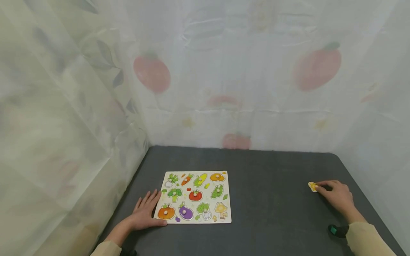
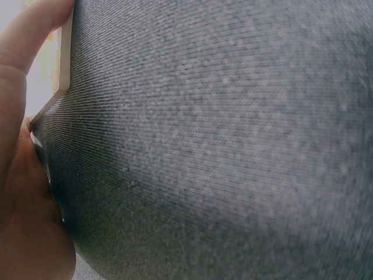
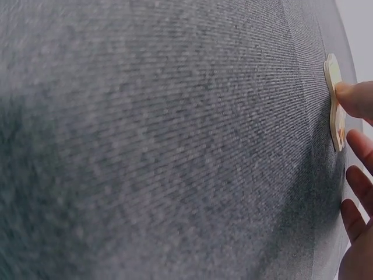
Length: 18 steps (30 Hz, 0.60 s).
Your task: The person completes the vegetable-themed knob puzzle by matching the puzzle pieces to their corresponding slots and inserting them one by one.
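My left hand [image 1: 145, 213] lies flat and open beside the puzzle board [image 1: 195, 196], thumb against its near corner, likely steadying it. Far across bare counter [image 1: 272, 199], my right hand [image 1: 336, 195] pinches a small yellow piece [image 1: 312, 186] at its fingertips. Nothing lies between them. Curtain [image 1: 224, 71] hangs behind.

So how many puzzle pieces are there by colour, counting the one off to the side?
Orange (pumpkin, carrot, top-right piece): 3
Green (five vegetables, e.g. broccoli): 5
Red (tomato): 1
Purple (eggplant): 1
Yellow (mushroom, loose piece touched by the right hand): 2
Total: 12
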Motion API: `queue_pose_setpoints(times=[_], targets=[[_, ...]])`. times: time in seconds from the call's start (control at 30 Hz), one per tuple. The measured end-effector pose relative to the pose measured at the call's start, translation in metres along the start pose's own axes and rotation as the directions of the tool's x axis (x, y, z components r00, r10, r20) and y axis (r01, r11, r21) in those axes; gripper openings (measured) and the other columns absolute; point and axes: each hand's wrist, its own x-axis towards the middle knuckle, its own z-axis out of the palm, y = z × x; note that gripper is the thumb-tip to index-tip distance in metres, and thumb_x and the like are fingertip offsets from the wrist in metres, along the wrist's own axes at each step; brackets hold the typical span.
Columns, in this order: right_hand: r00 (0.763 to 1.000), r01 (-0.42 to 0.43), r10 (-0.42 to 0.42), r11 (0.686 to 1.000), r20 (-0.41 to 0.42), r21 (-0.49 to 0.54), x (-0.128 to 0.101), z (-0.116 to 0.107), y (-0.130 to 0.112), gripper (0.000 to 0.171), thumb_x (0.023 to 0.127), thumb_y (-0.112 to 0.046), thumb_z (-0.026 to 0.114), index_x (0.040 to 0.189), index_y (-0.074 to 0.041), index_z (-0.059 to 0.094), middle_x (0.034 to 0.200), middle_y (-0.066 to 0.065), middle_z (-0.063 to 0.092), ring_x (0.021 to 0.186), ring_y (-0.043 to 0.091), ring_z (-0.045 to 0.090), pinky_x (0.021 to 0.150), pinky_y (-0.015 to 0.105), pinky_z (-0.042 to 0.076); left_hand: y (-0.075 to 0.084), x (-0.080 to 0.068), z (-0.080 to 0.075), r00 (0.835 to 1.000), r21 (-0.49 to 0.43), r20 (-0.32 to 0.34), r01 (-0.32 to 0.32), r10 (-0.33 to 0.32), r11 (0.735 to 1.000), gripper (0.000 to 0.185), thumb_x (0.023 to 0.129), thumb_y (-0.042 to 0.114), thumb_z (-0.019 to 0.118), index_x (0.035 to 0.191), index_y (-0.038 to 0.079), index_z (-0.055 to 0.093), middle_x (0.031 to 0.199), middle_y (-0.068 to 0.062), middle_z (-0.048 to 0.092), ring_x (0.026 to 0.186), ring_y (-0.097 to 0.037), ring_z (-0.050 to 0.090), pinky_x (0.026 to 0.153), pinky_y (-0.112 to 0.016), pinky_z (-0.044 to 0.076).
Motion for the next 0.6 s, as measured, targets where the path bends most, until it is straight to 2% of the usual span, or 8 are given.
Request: queue_pose_setpoints(times=[0.43,0.6], targets=[[1.000,-0.020,0.020,1.000,-0.005,-0.010,-0.0015,0.0029,0.0034,0.046,0.103,-0.040,0.060,0.115,0.003,0.072,0.127,0.037,0.050,0.117,0.066,0.030,0.089,0.077,0.023,-0.0005,-0.0002,0.0007,1.000,-0.014,0.006,0.015,-0.015,1.000,0.126,0.074,0.070,0.079,0.164,0.006,0.019,0.168,-0.022,0.014,0.152,-0.050,0.005,0.115,-0.071,0.000],[0.998,-0.055,0.056,0.998,0.009,-0.033,0.0024,0.0022,0.0030,0.050,0.103,-0.044,0.060,0.116,0.003,0.072,0.127,0.037,0.049,0.118,0.066,0.029,0.090,0.078,0.023,0.0019,-0.0017,-0.0012,1.000,-0.009,0.000,0.015,-0.015,1.000,0.126,0.073,0.069,0.080,0.164,0.005,0.019,0.168,-0.022,0.014,0.152,-0.051,0.005,0.115,-0.072,-0.001]])
